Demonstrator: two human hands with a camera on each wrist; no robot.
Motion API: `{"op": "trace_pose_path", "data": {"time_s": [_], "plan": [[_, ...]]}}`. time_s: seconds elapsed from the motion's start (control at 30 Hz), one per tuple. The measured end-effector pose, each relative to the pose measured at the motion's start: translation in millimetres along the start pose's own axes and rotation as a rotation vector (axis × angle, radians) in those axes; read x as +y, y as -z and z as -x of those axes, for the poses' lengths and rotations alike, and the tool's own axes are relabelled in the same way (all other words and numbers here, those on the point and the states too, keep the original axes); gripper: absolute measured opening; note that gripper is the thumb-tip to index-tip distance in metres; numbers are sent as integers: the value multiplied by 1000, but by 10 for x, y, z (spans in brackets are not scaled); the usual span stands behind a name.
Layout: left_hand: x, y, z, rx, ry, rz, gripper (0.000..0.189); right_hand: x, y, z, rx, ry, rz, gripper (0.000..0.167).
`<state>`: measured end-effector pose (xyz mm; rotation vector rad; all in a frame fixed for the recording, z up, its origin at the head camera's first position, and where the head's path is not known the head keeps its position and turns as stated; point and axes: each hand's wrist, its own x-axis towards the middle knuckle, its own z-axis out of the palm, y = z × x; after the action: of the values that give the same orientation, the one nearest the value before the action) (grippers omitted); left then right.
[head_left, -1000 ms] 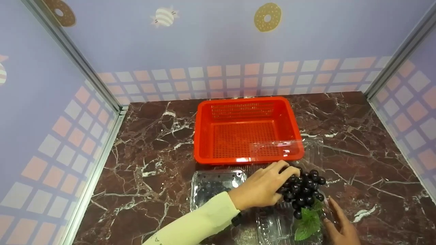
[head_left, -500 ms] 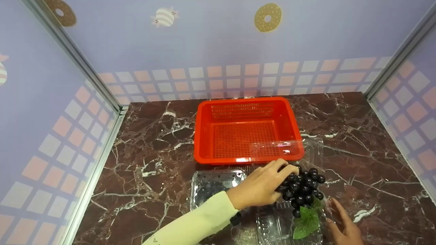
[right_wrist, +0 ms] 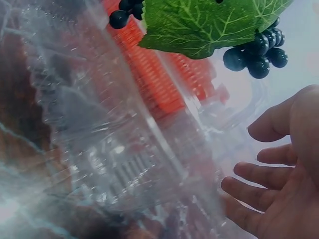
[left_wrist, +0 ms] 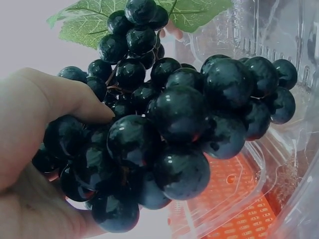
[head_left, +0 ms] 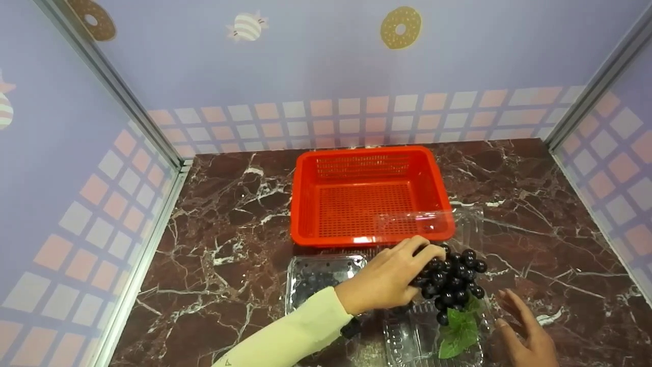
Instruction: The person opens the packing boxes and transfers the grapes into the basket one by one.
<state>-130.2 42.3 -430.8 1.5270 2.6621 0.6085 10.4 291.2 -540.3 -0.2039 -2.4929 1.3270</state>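
Observation:
My left hand (head_left: 389, 278) grips a bunch of dark grapes (head_left: 456, 278), its thumb and fingers curled into the fruit in the left wrist view. A green leaf (head_left: 459, 334) hangs from the near end of the bunch. Beneath lies an opened clear plastic clamshell box (head_left: 407, 334), its raised lid (head_left: 466, 224) overlapping the basket's corner in the head view. My right hand (head_left: 530, 334) is to the right of the box, apart from it, with fingers extended. In the right wrist view nothing lies between its fingers, and the leaf (right_wrist: 199, 25) is above and left of them.
A red plastic basket (head_left: 300, 199) stands behind the box, near the back wall. Another clear box (head_left: 293, 285) with dark berries inside sits left of my left hand, partly hidden by the sleeve (head_left: 300, 331). Patterned side walls bound the dark marble tabletop (head_left: 219, 255).
My right hand has come away from the clear box's side and moved to the right, its fingers spreading. The left hand and the grapes have shifted slightly left.

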Motion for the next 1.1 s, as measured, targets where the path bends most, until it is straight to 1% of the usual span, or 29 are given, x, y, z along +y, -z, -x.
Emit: {"op": "trace_pose_path", "data": {"time_s": [0.2,0.5,0.6,0.77,0.83,0.93,1.1], "plan": [[4,49,29,13,3,1,76,-92,33,-40,2,1,27,56],[-9,94,101,38,13,6,74,-194,22,-75,13,70,6,57],[-9,112,126,40,16,10,75,-228,11,-80,13,69,15,56],[1,144,161,51,5,4,75,-284,-6,-86,-11,14,41,54],[3,159,174,54,5,2,75,-302,-17,-91,-21,0,31,54],[7,179,186,62,9,3,75,-313,-42,-94,-20,9,10,53],[9,199,208,88,9,4,74,-301,-81,-100,-17,47,-24,52]]}}
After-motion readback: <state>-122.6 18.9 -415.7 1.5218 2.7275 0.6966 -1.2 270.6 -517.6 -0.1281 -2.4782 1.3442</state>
